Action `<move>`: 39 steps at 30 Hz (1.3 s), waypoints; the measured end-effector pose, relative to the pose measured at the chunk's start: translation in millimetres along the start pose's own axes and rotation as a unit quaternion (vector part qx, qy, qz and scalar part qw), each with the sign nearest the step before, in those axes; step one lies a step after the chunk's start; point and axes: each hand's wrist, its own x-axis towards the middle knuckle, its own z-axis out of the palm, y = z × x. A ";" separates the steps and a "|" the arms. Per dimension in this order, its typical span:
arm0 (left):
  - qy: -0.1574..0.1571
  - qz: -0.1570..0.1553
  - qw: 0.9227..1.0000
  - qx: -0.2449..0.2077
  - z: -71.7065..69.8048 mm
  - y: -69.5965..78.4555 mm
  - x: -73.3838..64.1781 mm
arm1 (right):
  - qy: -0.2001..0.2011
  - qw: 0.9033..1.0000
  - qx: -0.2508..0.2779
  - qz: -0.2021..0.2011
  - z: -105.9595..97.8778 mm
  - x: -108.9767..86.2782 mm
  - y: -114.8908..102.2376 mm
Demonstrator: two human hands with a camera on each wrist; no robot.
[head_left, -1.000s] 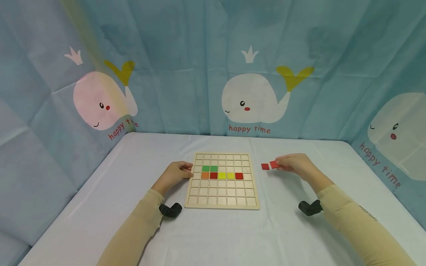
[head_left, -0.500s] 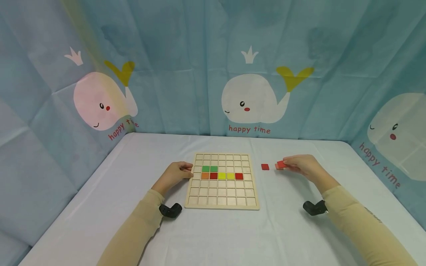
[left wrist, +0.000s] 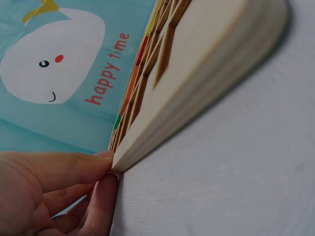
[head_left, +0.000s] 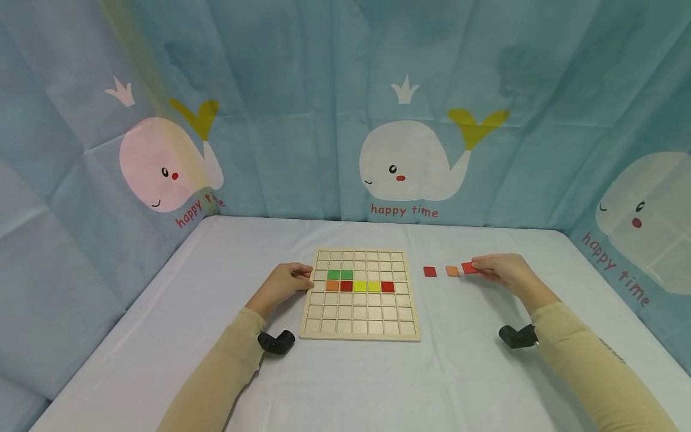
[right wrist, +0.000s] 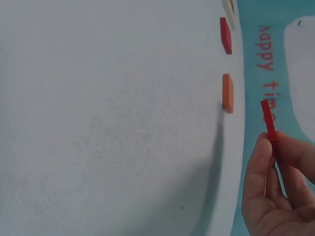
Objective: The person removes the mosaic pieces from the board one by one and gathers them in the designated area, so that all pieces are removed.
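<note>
My left hand (head_left: 283,285) pinches the left edge of a wooden grid board (head_left: 345,327) between thumb and fingers; the left wrist view shows the grip on the board's side (left wrist: 216,93). Set in the grid are green tiles (head_left: 333,274) above a row with an orange tile, a dark red tile (head_left: 346,286), yellow tiles (head_left: 360,287) and another dark red tile (head_left: 387,287). Right of the board, my right hand (head_left: 504,271) pinches a red square tile (right wrist: 268,120) by its edge, raised off the table. Just left of it lies a loose orange tile (head_left: 452,271), then a loose red tile (head_left: 429,272).
A white cloth (head_left: 345,384) covers the table. Blue curtains (head_left: 291,162) with whale prints stand behind it and at both sides. Black wrist devices (head_left: 276,342) are worn on both forearms.
My right hand has moved right with the red tile in its grip. The orange tile, hidden and then partly covered, now shows fully on the table. My left hand has stayed on the board.
</note>
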 end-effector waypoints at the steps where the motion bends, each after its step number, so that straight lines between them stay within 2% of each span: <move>1: -0.001 0.000 1.000 0.000 -0.1 0.0 -0.1 | 0.001 1.000 0.002 0.000 -0.9 0.6 0.8; 18: 0.000 -0.003 1.000 -0.001 1.2 -1.4 1.8 | 0.030 0.999 0.012 0.017 -6.8 13.5 9.3; 31: 0.004 -0.010 1.000 -0.009 1.4 -0.5 0.7 | 0.084 0.995 -0.004 0.057 -3.0 23.6 11.1; 39: 0.002 -0.009 1.000 -0.004 0.7 0.2 1.0 | 0.082 0.996 -0.016 0.040 -5.9 21.3 11.2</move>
